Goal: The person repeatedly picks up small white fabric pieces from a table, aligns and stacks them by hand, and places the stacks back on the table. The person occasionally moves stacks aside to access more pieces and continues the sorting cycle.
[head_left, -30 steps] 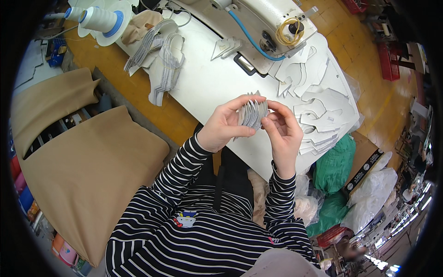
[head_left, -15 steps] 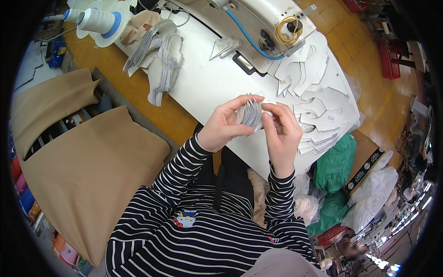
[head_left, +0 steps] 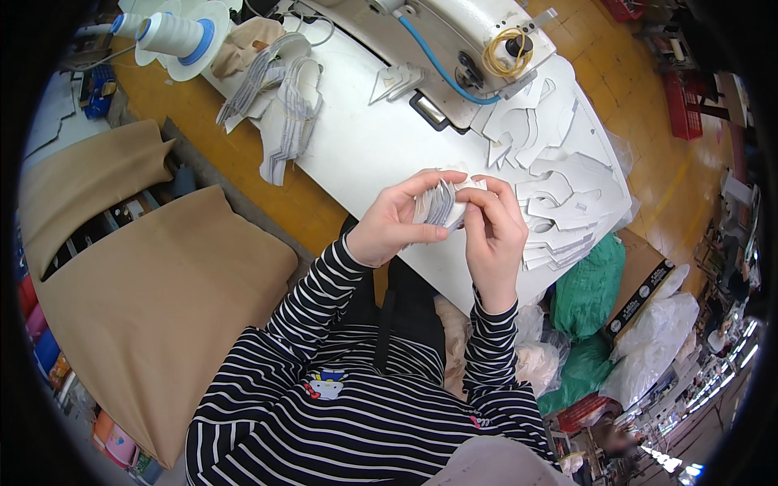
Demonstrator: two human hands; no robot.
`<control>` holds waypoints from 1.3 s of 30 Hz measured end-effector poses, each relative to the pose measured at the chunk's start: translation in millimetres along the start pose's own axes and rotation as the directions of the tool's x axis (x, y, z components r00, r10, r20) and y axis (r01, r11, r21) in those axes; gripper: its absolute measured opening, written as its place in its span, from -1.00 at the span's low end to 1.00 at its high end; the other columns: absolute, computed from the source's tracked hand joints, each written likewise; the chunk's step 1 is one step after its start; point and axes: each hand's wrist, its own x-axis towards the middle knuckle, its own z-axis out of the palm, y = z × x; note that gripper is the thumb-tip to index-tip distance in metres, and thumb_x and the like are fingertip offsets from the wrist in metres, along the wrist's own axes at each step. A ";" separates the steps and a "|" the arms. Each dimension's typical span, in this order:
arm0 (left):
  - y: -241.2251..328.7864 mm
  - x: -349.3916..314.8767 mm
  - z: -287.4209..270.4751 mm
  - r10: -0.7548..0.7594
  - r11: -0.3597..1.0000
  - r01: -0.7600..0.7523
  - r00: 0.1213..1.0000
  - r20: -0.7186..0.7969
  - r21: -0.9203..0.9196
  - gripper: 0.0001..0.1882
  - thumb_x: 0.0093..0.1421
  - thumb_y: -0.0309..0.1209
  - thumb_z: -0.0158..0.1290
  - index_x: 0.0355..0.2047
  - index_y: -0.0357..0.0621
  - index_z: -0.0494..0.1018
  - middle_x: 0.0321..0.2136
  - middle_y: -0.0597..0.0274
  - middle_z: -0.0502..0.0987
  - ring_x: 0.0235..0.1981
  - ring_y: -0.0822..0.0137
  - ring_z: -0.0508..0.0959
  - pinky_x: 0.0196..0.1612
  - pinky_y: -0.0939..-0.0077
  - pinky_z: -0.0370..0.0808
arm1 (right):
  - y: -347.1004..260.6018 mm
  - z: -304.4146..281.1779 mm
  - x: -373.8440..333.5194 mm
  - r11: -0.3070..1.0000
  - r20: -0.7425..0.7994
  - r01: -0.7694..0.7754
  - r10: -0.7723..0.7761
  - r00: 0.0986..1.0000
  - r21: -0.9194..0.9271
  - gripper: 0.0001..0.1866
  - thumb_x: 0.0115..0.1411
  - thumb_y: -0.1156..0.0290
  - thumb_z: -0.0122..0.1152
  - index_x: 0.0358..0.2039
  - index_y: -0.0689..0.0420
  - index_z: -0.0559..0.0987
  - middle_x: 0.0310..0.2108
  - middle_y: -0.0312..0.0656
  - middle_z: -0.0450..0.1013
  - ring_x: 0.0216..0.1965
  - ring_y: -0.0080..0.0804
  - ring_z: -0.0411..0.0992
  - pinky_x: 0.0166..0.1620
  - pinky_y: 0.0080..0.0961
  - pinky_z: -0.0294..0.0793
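A small stack of white and grey cut fabric pieces [head_left: 438, 206] is gripped in my left hand [head_left: 387, 225], thumb on the near side and fingers on the far side. Its layers are fanned, with their edges showing. My right hand [head_left: 496, 241] pinches at the stack's right end with bent thumb and fingers, touching a pale piece there. Both hands are above the white sewing table [head_left: 356, 154]. Just right of my right hand lie many white shaped pieces [head_left: 567, 198], spread in overlapping layers.
A sewing machine [head_left: 454, 49] with a blue hose stands at the far side. Bundled grey-white pieces [head_left: 292, 113] lie at the table's left edge, near thread cones [head_left: 174, 39]. Brown sheet material [head_left: 162, 300] covers the left; green bags [head_left: 590, 283] sit at right.
The fingers of my right hand have shifted and curled at the stack's right end. The stack has turned slightly in my left hand, which stays nearly in place.
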 end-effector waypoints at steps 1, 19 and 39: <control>0.2 -0.2 -0.4 -0.009 1.000 0.009 1.000 0.002 -0.005 -0.29 -0.03 -0.69 0.16 0.19 -0.32 0.24 0.14 0.16 0.27 0.19 0.33 0.27 0.25 0.45 0.19 | 0.1 0.2 0.2 0.999 -0.008 0.000 0.000 1.000 0.035 -0.88 0.09 0.63 0.21 -0.32 0.30 0.58 -0.23 -0.09 0.43 -0.39 -0.44 0.47 -0.36 -0.61 0.49; 0.0 -5.8 -4.4 -0.095 0.992 0.092 0.995 -0.026 -0.084 -0.29 0.01 -0.62 0.06 0.23 -0.30 0.19 0.15 0.12 0.26 0.18 0.32 0.29 0.19 0.45 0.27 | -3.4 8.3 2.9 0.993 0.015 -0.088 0.087 0.996 0.082 -0.87 0.10 0.64 0.14 -0.30 0.28 0.56 -0.10 -0.08 0.43 -0.42 -0.54 0.42 -0.35 -0.64 0.45; -9.1 -0.5 -18.4 0.025 0.970 -0.025 1.000 0.006 0.241 -0.28 0.02 -0.62 0.07 0.25 -0.29 0.17 0.13 0.14 0.25 0.21 0.28 0.25 0.25 0.41 0.17 | 4.4 12.2 6.1 0.998 0.093 -0.056 0.055 0.994 0.003 -0.74 0.06 0.58 0.20 -0.19 0.25 0.53 -0.01 -0.04 0.40 -0.38 -0.48 0.44 -0.32 -0.60 0.45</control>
